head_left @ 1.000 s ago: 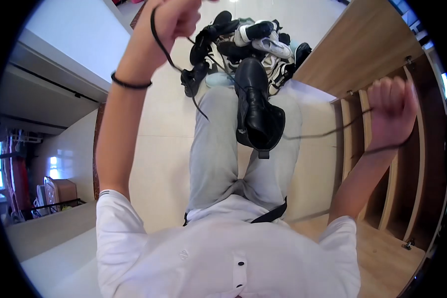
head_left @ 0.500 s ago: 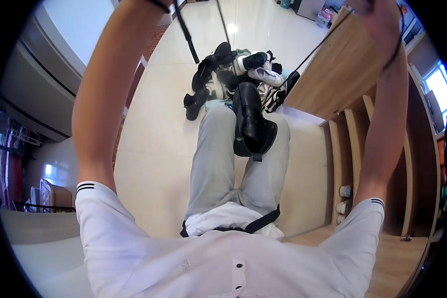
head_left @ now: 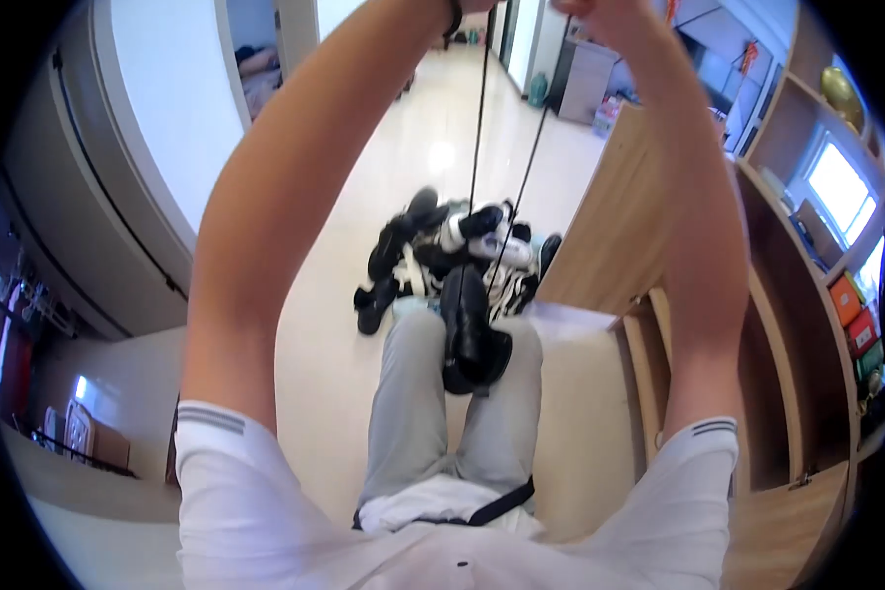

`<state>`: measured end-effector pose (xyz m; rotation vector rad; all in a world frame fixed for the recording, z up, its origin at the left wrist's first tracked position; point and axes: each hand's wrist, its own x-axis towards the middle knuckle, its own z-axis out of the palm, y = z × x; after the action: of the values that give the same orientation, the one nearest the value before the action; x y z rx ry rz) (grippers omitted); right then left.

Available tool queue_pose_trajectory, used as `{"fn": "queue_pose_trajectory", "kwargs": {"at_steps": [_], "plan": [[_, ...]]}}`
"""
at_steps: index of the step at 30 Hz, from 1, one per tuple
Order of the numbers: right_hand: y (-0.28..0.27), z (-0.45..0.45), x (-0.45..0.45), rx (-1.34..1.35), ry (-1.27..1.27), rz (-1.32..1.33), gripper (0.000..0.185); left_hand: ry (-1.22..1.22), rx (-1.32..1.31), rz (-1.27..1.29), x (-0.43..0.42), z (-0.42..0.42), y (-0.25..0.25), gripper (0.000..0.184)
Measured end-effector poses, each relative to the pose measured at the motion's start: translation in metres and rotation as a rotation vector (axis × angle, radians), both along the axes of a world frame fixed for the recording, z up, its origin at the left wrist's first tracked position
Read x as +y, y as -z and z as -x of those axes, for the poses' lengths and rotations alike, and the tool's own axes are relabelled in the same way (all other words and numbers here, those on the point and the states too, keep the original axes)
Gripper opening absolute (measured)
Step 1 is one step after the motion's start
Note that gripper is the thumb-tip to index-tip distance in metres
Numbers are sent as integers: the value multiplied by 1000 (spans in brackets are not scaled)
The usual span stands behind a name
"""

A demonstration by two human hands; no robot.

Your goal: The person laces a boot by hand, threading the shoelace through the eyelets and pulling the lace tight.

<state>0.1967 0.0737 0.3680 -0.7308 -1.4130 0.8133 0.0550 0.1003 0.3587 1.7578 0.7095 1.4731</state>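
A black boot (head_left: 467,329) rests on my knees, over the grey trousers (head_left: 403,413), its opening towards me. Two strands of a black lace (head_left: 479,128) run taut from the boot up to my raised hands. At the top edge, my left hand (head_left: 477,5) shows only in small part, near the upper end of one strand; its fingers are mostly cut off. My right hand (head_left: 595,10) is closed at the top of the other strand, partly out of frame.
Beyond my knees a pile of black and white shoes (head_left: 497,241) lies on the tiled floor (head_left: 339,236). An open wooden cabinet (head_left: 767,324) with its door (head_left: 600,221) stands at the right. Grey doors (head_left: 98,197) are at the left.
Both arms have risen and come closer together above the boot, and the lace strands now run upward and taut. The view has tilted up, showing more of the room.
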Motion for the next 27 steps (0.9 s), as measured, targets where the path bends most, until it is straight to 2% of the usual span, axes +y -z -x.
{"fn": "queue_pose_trajectory", "kwargs": {"at_steps": [1, 2, 4, 7, 12, 13, 16, 17, 18, 20, 22, 24, 25, 27], "plan": [[-1, 1, 12, 10, 15, -5, 27, -37, -10, -10, 5, -4, -8, 33], [-5, -1, 20, -3, -73, 21, 29, -75, -19, -15, 6, -6, -17, 34], [-13, -5, 22, -2, -143, -31, 32, -55, -78, -66, 10, -8, -32, 27], [-34, -4, 21, 16, -97, -91, 32, 6, -96, -193, 5, -4, -51, 21], [-51, 5, -16, 74, -63, -115, 29, 26, -153, -196, -17, -4, -72, 20], [-53, -1, -7, 91, -135, -118, 34, 44, -181, -189, -18, -4, -74, 21], [-48, -4, -3, 185, -280, -85, 31, 216, -300, -110, -40, -7, -65, 16], [-46, -7, -3, 199, -277, -87, 24, 250, -278, -89, -39, -4, -66, 15], [-45, -8, -4, 197, -279, -92, 24, 249, -279, -95, -39, -2, -66, 15], [-43, -9, -4, 114, -99, -175, 22, 321, -341, -31, -38, 0, -64, 15], [-41, -15, 1, 101, -103, -201, 21, 337, -338, -20, -29, 3, -65, 17], [-39, -18, 7, 36, -199, -375, 24, 250, -231, -139, -22, 4, -64, 20], [-39, -18, 6, 35, -198, -377, 24, 250, -231, -141, -19, 4, -63, 20], [-40, -17, 3, -18, -68, -462, 22, 249, -175, -289, -14, 3, -62, 23]]}}
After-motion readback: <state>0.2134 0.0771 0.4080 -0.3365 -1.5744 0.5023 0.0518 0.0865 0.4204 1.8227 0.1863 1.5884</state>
